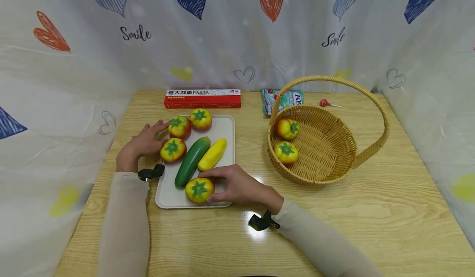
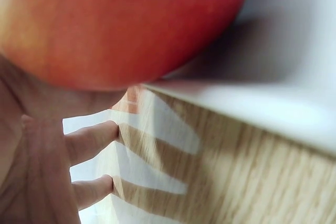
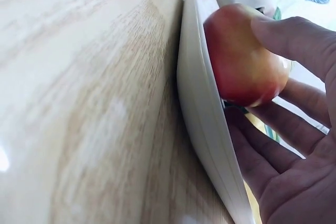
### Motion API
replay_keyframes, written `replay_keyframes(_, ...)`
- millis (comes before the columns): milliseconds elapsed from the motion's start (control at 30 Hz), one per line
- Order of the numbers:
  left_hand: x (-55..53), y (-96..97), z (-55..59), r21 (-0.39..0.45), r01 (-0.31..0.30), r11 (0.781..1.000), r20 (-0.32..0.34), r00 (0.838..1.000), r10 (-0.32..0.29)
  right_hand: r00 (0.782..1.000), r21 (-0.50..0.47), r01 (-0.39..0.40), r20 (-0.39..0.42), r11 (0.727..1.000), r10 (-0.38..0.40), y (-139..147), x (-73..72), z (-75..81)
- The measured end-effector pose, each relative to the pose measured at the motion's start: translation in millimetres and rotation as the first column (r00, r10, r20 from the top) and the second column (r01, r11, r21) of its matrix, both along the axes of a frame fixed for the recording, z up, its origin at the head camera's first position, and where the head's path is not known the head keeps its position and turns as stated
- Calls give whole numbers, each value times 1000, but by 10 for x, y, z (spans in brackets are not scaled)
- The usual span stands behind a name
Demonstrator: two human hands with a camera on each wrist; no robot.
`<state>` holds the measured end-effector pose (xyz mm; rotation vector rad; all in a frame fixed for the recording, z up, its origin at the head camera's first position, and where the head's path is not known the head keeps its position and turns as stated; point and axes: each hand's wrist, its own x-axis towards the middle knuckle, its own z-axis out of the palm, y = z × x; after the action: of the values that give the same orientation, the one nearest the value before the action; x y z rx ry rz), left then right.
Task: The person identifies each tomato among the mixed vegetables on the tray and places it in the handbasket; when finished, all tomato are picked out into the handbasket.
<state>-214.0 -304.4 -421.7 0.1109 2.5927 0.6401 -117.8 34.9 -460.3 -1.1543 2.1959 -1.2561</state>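
A white tray (image 1: 231,145) on the table bears several yellow-red tomatoes with green star-shaped tops, a green cucumber (image 1: 192,161) and a smaller yellow elongated vegetable (image 1: 212,154). At the tray's front edge, my right hand (image 1: 237,186) holds a tomato (image 1: 199,190) between thumb and fingers; the right wrist view shows this tomato (image 3: 239,56) low at the tray rim. My left hand (image 1: 146,140) lies at the tray's left side with extended fingers, beside an upper tomato (image 1: 179,127) and a lower tomato (image 1: 173,150). Another tomato (image 1: 201,119) sits at the tray's back.
Right of the tray stands a wicker basket (image 1: 323,145) with a tall arched handle; two tomatoes lie along its left inner side. Behind are a red-and-white pasta box (image 1: 202,99), a teal candy bag (image 1: 293,97) and a red lollipop (image 1: 325,103). A printed curtain surrounds the table.
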Motion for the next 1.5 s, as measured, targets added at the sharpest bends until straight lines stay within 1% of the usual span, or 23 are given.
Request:
replay_keyframes(167, 4, -2, -11, 3, -8, 1000, 7, 1000, 8, 1000, -1, 4, -1, 1000, -4, -7, 9, 8)
replay_keyframes(300, -6, -10, -28, -4, 3, 1000, -8, 1000, -3, 1000, -8, 12, 2, 1000, -12, -4, 9, 21)
replay_keyframes(400, -10, -15, -35, -11, 10, 1000, -14, 1000, -10, 1000, -27, 16, 8, 1000, -16, 21, 6, 66)
replay_keyframes(500, -10, -19, -40, -12, 8, 1000, -14, 1000, -9, 999, -63, 9, 36, 998, -6, 81, 3, 153)
replay_keyframes(667, -18, -14, -38, -7, 7, 1000, -10, 1000, -7, 992, -130, 12, 129, 991, 5, 270, 3, 314)
replay_keyframes(733, -12, -10, -32, -9, 6, 1000, -8, 1000, -6, 987, -142, 36, 161, 989, -13, 391, 17, 364)
replay_keyframes(833, 2, -8, -26, -9, 3, 1000, -4, 1000, -3, 984, -134, 100, 161, 986, -78, 629, 62, 461)
replay_keyframes(933, 7, -12, -23, -9, 6, 1000, -5, 1000, -6, 980, -123, 167, 127, 978, -151, 920, 110, 560)
replay_keyframes(1033, 2, -16, -21, -9, 6, 1000, -6, 1000, -6, 973, -110, 224, 75, 968, -217, 1238, 157, 644)
replay_keyframes(1133, -1, -26, -29, -13, 9, 1000, -9, 1000, -9, 958, -99, 285, 51, 953, -282, 1570, 220, 712)
replay_keyframes(1300, -6, -29, -40, -18, 12, 1000, -14, 1000, -12, 921, -87, 389, 30, 917, -388, 2073, 301, 775)
replay_keyframes(1400, -7, -25, -41, -15, 11, 1000, -16, 1000, -12, 902, -58, 432, -3, 900, -433, 2276, 320, 788)
replay_keyframes(1500, -6, -24, -43, -12, 10, 1000, -16, 1000, -10, 892, -14, 450, -38, 893, -450, 2384, 318, 787)
